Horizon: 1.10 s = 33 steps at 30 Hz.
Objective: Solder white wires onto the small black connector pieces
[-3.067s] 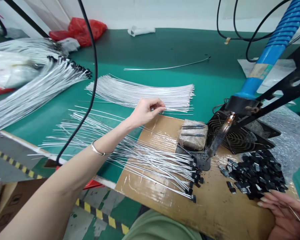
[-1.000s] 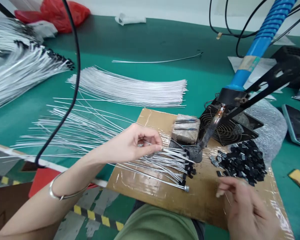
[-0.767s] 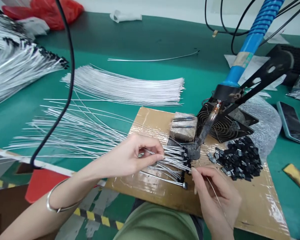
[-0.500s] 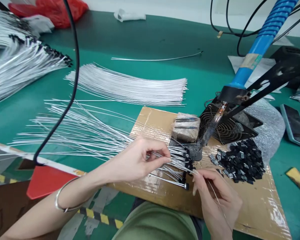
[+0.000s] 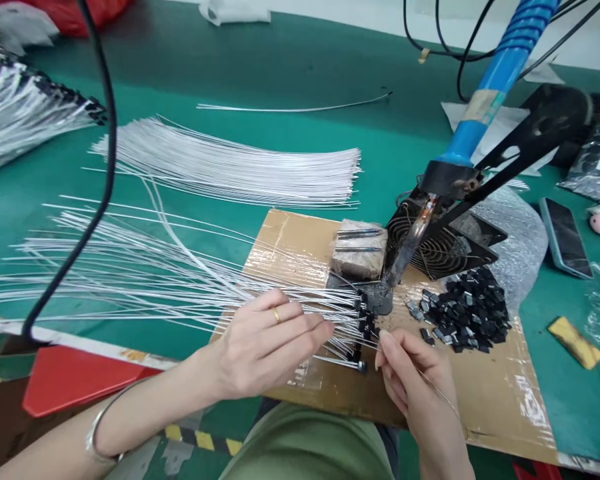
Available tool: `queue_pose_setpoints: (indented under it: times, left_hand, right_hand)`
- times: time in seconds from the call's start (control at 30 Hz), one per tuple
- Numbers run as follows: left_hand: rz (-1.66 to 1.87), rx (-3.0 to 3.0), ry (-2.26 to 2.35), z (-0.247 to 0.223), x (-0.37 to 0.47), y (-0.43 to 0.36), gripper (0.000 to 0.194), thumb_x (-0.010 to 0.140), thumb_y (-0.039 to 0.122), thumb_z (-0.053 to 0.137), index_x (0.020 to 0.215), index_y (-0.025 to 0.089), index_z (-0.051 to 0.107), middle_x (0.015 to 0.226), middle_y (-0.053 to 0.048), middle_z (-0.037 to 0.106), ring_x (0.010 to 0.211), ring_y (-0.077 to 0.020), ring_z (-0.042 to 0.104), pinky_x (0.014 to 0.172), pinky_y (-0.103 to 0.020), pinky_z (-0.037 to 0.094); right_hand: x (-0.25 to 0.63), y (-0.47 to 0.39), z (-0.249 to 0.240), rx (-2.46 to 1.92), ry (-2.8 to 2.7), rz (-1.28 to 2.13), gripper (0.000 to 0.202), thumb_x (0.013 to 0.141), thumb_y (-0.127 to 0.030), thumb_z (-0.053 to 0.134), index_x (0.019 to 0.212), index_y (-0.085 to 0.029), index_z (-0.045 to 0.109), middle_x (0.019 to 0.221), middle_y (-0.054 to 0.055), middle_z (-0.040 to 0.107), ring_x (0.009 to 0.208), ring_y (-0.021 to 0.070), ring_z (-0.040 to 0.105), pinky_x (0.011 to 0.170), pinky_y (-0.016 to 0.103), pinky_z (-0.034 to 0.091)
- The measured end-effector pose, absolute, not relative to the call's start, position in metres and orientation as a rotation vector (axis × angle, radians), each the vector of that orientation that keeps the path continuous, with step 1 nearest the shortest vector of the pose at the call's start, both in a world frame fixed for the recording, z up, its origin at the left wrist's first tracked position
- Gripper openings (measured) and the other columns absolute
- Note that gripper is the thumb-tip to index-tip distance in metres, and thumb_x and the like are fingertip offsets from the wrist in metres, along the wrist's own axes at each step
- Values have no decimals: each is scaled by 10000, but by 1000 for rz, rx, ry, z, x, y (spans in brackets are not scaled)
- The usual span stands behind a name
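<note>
My left hand, with a ring and a bangle, lies over a spread of white cables, fingers pressed together; whatever is under them is hidden. My right hand pinches a thin wire that runs back across its palm. Its fingertips are beside the black ends of the cables. A soldering iron with a blue handle slants down in a black holder, its tip over a dark metal base. Behind the base sits a worn block with thin metal pieces on top. Small black connectors lie heaped to the right.
A brown board lies under the work. Behind are a neat white cable bundle and one single cable. A black fan, a phone and a yellow sponge are at the right. A black cord hangs at the left.
The view has shifted, so the table items sit further left. My left hand has turned knuckles up and moved back along the cables, and some cables now curve upward behind it.
</note>
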<state>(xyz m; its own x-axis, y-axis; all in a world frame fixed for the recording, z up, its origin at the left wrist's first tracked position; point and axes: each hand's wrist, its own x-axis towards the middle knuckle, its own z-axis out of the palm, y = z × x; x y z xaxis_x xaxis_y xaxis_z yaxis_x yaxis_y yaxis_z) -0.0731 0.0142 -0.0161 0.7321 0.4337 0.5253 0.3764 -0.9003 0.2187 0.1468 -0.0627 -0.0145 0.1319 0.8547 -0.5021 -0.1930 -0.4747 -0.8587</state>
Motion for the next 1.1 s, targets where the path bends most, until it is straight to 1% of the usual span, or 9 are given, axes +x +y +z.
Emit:
queue_pose_setpoints:
  times: [0.17, 0.27, 0.37, 0.5, 0.6, 0.7, 0.87, 0.97, 1.1]
  left_hand:
    - [1019, 2871, 665, -42, -81, 10, 361, 989, 111, 548, 1251, 317, 687, 1003, -41, 850, 734, -200, 757, 598, -366, 500]
    - [998, 2852, 711, -39, -75, 11, 333, 969, 65, 580, 1227, 262, 658, 977, -52, 847, 736, -191, 742, 635, -357, 511]
    - [920, 2650, 801, -23, -65, 13, 204, 958, 133, 648, 1156, 183, 640, 864, -58, 805, 691, -190, 673, 629, -345, 492]
    - [691, 2325, 878, -3, -56, 14, 117, 998, 160, 572, 1031, 170, 684, 794, -36, 747, 725, -187, 647, 699, -329, 507]
    - [585, 2151, 921, 2, -54, 16, 168, 994, 156, 580, 879, 181, 700, 678, 11, 665, 596, -141, 575, 575, -269, 445]
    - [533, 2068, 965, 1, -54, 19, 204, 992, 185, 602, 807, 184, 687, 608, 41, 584, 500, -109, 486, 470, -237, 363]
    - [572, 2113, 922, 0, -52, 20, 154, 985, 146, 595, 865, 176, 687, 678, 27, 660, 505, -93, 502, 484, -214, 381]
    - [609, 2163, 912, 1, -53, 20, 145, 993, 136, 599, 878, 180, 676, 663, 33, 655, 506, -98, 521, 491, -215, 390]
    - [771, 2517, 786, 0, -55, 20, 165, 1010, 75, 547, 931, 166, 658, 733, 0, 725, 610, -125, 604, 609, -269, 438]
  right_hand:
    - [146, -66, -15, -1603, -781, 1359, 490, 908, -609, 706, 668, -195, 602, 534, -78, 294, 479, 77, 198, 434, 229, 119]
    - [148, -68, -18, -1641, -1028, 1096, 448, 972, -514, 658, 657, -201, 604, 543, -51, 389, 487, 96, 300, 447, 239, 203]
    - [150, -68, -22, -1535, -1342, 814, 348, 1018, -327, 607, 692, -203, 607, 614, -28, 500, 514, 102, 417, 486, 239, 299]
    - [151, -70, -27, -1413, -1517, 645, 233, 1012, -157, 580, 786, -210, 601, 681, -26, 526, 581, 107, 499, 539, 231, 356]
    - [149, -71, -27, -1443, -1512, 626, 230, 1020, -149, 572, 799, -215, 588, 695, -27, 510, 590, 111, 481, 556, 244, 354]
    - [148, -71, -26, -1481, -1475, 673, 255, 1031, -181, 566, 778, -211, 581, 687, -31, 503, 587, 105, 464, 554, 242, 342]
    - [148, -72, -27, -1596, -1301, 814, 352, 1040, -338, 585, 715, -203, 601, 635, -32, 490, 536, 99, 424, 519, 246, 320]
    - [148, -74, -27, -1652, -1078, 998, 443, 1028, -508, 587, 714, -197, 622, 574, -45, 439, 475, 87, 392, 462, 235, 282]
    - [150, -72, -22, -1603, -704, 1392, 657, 944, -767, 527, 690, -171, 636, 538, -57, 386, 407, 51, 280, 406, 208, 164]
